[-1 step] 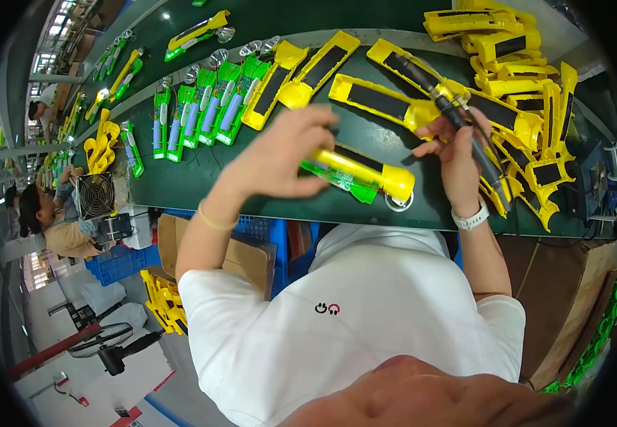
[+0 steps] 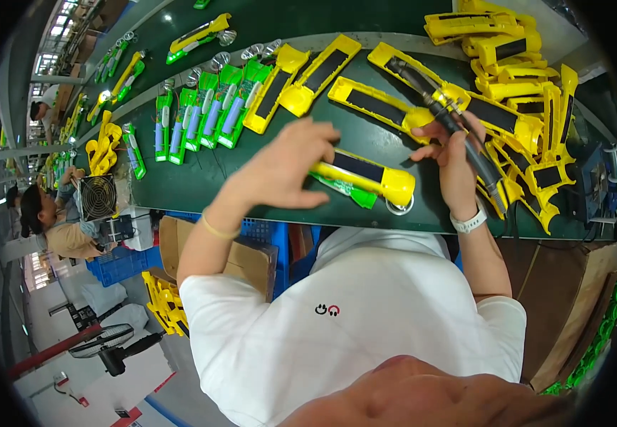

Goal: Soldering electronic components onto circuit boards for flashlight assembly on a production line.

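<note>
Green bench (image 2: 265, 160), yellow casings (image 2: 372, 107) atop

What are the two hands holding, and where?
Left hand grips the yellow flashlight body at its rear end; right hand holds the dark electric screwdriver mid-shaft.
</note>
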